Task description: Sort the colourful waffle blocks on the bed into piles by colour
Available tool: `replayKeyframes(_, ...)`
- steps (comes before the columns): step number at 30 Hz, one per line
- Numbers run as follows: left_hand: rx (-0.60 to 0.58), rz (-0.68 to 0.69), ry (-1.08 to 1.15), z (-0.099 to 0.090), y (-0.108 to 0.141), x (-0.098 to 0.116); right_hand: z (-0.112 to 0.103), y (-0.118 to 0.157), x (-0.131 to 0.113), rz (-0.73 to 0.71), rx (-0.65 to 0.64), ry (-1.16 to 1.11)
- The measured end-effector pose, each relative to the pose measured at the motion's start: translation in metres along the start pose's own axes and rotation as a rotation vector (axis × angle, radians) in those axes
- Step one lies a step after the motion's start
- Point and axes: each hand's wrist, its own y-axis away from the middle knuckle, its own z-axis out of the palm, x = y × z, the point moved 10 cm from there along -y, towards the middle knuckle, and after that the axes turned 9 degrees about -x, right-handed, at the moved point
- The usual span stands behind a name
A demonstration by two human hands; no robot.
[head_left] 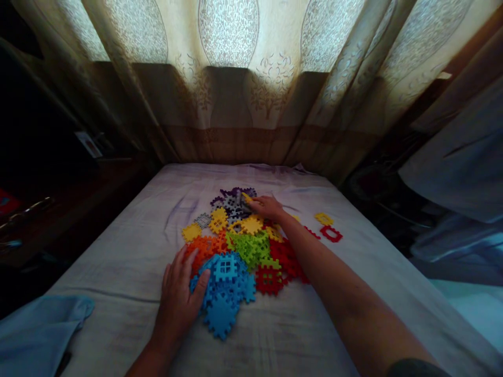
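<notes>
From far off I see my right hand (pixel 269 207) pinching a small yellow plastic piece (pixel 247 197) just above the grey toothed plastic pieces (pixel 231 206). My left hand (pixel 178 285) is open, fingers spread, beside the bright blue toothed plastic pieces (pixel 222 309), gripping nothing I can see. Those pieces lie on a pale creased cloth (pixel 118 277).
</notes>
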Motion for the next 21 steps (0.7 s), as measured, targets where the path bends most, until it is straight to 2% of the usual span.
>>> replayKeyframes(3,0.013,0.011,-0.017,-0.001,-0.001,0.002,0.035,0.01,-0.054,-0.083,-0.185,0.011)
replayKeyframes(5,0.029,0.015,-0.029,-0.002,-0.001,0.003,0.047,0.021,-0.088,-0.209,-0.274,-0.03)
replayKeyframes(7,0.047,0.018,-0.034,-0.004,-0.001,0.004,0.04,0.034,-0.104,-0.306,-0.297,-0.094)
replayKeyframes(8,0.051,0.019,-0.035,-0.004,-0.001,0.005,0.029,0.039,-0.1,-0.317,-0.274,-0.119)
replayKeyframes(9,0.052,0.019,-0.036,-0.004,-0.001,0.005,0.013,0.044,-0.087,-0.297,-0.234,-0.132)
replayKeyframes(11,0.044,0.019,-0.039,-0.004,-0.002,0.006,-0.027,0.056,-0.035,-0.135,-0.098,-0.073)
replayKeyframes(12,0.04,0.017,-0.042,-0.004,-0.002,0.006,-0.048,0.066,0.0,0.006,-0.032,0.005)
replayKeyframes(14,0.031,0.019,-0.047,-0.003,-0.003,0.007,-0.089,0.098,0.077,0.387,0.096,0.183)
replayKeyframes(16,0.017,0.016,-0.054,-0.002,-0.004,0.008,-0.106,0.142,0.136,0.755,0.104,0.249)
replayKeyframes(17,0.007,0.011,-0.06,-0.002,-0.004,0.009,-0.103,0.156,0.148,0.808,0.066,0.266)
replayKeyframes(18,-0.004,0.002,-0.068,-0.001,-0.004,0.01,-0.098,0.164,0.148,0.783,0.045,0.29)
replayKeyframes(19,-0.016,-0.009,-0.077,0.0,-0.004,0.011,-0.09,0.168,0.14,0.725,0.027,0.302)
replayKeyframes(21,-0.034,-0.037,-0.093,0.0,-0.004,0.013,-0.065,0.167,0.108,0.547,0.004,0.284)
